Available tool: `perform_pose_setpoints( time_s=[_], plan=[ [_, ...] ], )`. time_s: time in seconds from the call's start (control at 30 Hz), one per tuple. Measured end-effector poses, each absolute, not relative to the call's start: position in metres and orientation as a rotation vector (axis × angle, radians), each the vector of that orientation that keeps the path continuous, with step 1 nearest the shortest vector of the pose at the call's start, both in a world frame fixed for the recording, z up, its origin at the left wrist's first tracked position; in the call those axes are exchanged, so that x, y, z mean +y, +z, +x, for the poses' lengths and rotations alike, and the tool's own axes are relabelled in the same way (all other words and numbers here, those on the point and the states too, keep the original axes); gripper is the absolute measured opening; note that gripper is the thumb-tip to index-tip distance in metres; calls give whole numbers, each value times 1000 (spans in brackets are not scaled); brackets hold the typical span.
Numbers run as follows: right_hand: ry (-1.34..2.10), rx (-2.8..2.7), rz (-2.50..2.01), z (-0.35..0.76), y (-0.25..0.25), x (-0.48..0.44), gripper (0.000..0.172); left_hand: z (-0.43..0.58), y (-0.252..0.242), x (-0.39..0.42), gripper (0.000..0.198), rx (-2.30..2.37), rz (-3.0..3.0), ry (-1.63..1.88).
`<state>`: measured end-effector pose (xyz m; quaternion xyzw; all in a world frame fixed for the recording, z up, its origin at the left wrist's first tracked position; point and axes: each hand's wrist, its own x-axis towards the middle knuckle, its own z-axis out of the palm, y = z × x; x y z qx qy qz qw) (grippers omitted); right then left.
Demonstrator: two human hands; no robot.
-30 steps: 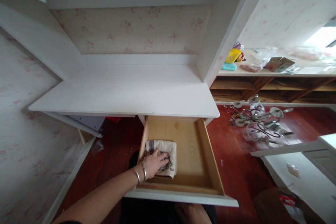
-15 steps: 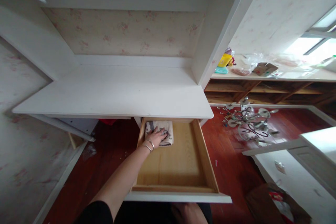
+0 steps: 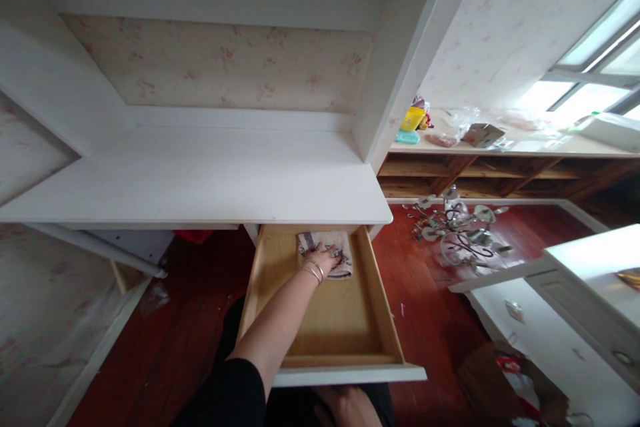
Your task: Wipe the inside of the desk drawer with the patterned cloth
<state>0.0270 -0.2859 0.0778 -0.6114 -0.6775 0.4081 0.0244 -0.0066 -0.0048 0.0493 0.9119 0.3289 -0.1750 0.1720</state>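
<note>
A wooden drawer [image 3: 345, 313] stands pulled out below the white desk [image 3: 250, 173]. Inside it, near the back, lies a folded patterned cloth [image 3: 343, 240]. My left hand [image 3: 323, 259], with bracelets at the wrist, rests flat on the cloth with its fingers spread. Below the drawer's white front edge, close to my lap, is my right hand [image 3: 353, 407]; its fingers are mostly hidden in shadow.
A chandelier [image 3: 465, 227] lies on the red floor [image 3: 415, 320] to the right. Behind it runs a low wooden shelf [image 3: 490, 170] with bags and a box on top. White furniture [image 3: 575, 293] and a brown bag [image 3: 483, 380] are at the lower right.
My left hand and the cloth have moved right across the drawer bottom, from its left side toward the middle. The view has turned a little to the right.
</note>
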Motion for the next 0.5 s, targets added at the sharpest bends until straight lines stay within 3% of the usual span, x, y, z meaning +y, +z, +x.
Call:
perform_pose_setpoints(
  time_s=[0.37, 0.5],
  plan=[
    [1176, -2114, -1879, 27, 90, -287, 49, 9, 65, -61, 63, 634, 2771, -468],
    [1161, -2130, -1859, 26, 92, -285, 45, -9, 67, -106, 53, 408, 2805, -529]
  ],
)
